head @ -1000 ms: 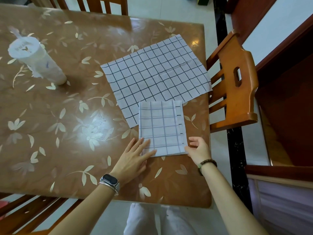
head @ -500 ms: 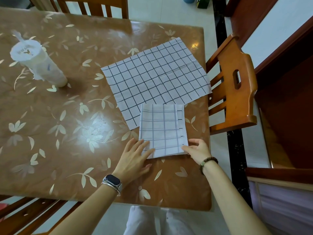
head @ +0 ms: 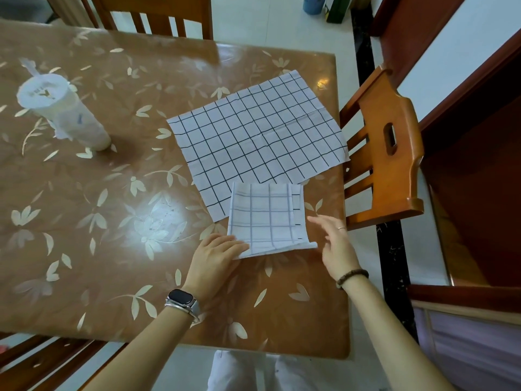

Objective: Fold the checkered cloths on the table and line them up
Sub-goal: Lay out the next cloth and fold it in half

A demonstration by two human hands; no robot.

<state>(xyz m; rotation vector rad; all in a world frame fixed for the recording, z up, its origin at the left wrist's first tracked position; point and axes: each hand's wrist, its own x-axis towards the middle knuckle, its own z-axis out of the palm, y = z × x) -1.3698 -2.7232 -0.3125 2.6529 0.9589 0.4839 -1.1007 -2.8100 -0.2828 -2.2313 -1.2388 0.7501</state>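
**Q:** Head view: what fills it?

**A:** A brown table (head: 84,249) seen from above, its glossy top patterned with pale leaves. A far chair (head: 158,18) stands at the table's far side, and a right chair (head: 386,142) stands at the table's right side.

**Q:** Where are the cloths?

**A:** Both lie on the table's right half. The spread cloth (head: 259,136), white with dark checks, lies flat at a slant, one corner reaching the table's right edge. The folded cloth (head: 267,218), a smaller checkered rectangle, sits closer to the table's near edge, and its far side overlaps the spread cloth.

**Q:** Anything else on the table?

**A:** A white cylinder (head: 64,117) wrapped in thin plastic stands toward the table's far left.

**Q:** And the hands?

**A:** The left hand (head: 217,258) rests on the table at the folded cloth's near left corner. Its fingertips are hidden beneath that corner, so I cannot tell whether they pinch it. The right hand (head: 335,246) is blurred, its fingers straight and spread, holding nothing. It is by the table's right edge, just beside the folded cloth. A watch (head: 181,301) is on the left wrist and a bead bracelet (head: 352,277) on the right.
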